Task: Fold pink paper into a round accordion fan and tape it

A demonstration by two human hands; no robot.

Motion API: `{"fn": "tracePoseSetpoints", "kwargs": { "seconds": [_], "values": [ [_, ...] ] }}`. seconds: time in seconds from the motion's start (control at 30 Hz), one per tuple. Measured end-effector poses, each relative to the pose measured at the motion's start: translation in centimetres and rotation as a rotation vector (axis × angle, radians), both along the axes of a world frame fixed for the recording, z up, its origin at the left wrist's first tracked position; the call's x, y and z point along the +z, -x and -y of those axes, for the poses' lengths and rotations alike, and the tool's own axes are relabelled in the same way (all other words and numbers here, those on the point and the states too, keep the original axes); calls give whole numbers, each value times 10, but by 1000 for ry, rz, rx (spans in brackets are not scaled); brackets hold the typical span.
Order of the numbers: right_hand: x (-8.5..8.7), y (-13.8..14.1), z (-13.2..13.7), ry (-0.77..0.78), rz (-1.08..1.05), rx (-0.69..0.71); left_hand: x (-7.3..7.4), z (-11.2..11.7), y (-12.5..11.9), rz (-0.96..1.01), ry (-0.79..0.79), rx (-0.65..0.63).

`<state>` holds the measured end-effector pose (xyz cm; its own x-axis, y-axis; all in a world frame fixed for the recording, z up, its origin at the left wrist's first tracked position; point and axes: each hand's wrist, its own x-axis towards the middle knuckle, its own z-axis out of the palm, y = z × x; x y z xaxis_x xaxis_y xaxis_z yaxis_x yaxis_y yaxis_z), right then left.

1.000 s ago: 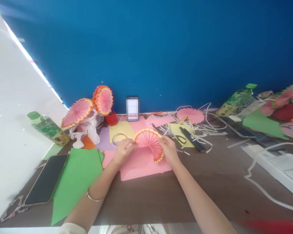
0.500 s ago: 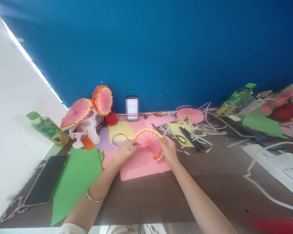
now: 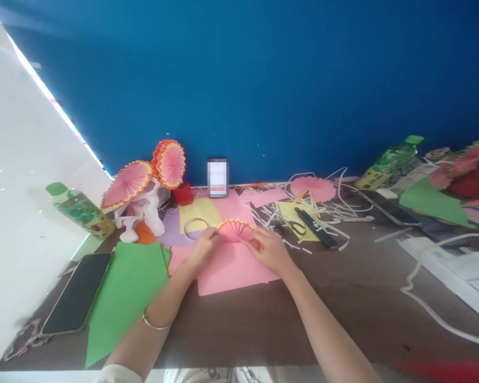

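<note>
A pleated pink paper fan (image 3: 235,231) with a yellow-orange edge lies between my hands, over a sheet of pink paper (image 3: 231,266). My left hand (image 3: 201,247) pinches the fan's left end with closed fingers. My right hand (image 3: 268,250) grips the fan's right side and covers part of it. A clear tape ring (image 3: 194,227) lies just beyond my left hand. A bangle sits on my left wrist.
Green paper (image 3: 123,292) and a dark phone (image 3: 77,292) lie at the left. Finished fans (image 3: 143,175), a green bottle (image 3: 77,208) and an upright phone (image 3: 217,177) stand by the blue wall. Scissors (image 3: 293,227), white strips, cables and another bottle (image 3: 387,162) lie right.
The fan has been lowered and pressed flatter toward the pink sheet. My right hand moved left and down over its right side. My left hand stayed at the left end.
</note>
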<state>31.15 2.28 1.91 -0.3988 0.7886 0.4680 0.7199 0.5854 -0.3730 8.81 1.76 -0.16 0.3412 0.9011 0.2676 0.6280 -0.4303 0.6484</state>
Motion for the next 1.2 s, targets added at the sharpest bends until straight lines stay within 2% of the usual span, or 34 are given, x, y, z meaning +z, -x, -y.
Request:
{"fn": "tracePoseSetpoints", "kwargs": {
  "seconds": [0.17, 0.3, 0.47, 0.57, 0.7, 0.83, 0.97, 1.07, 1.2],
  "values": [
    [1, 3, 3, 69, 232, -37, 0, 0, 2, -173, -163, -66],
    [-4, 7, 3, 123, 267, -93, 2, 2, 1, -291, -241, -51],
    [-3, 16, 8, 195, 284, -168, 4, 5, -6, -351, -242, -36],
    [-2, 21, 11, 199, 288, -220, 0, 4, -11, -327, -236, 2],
    [-6, 27, 12, 124, 284, -251, -4, 5, -16, -287, -215, 25],
    [-11, 31, 11, 45, 297, -317, 4, 16, -23, -241, -158, 9],
    [-14, 31, 10, 28, 299, -350, 11, 26, -32, -183, -57, 17],
    [-15, 31, 10, 24, 278, -333, 14, 27, -35, -121, 12, 43],
    [-17, 30, 9, 5, 219, -296, 15, 24, -33, -45, 18, 73]
  ]
}}
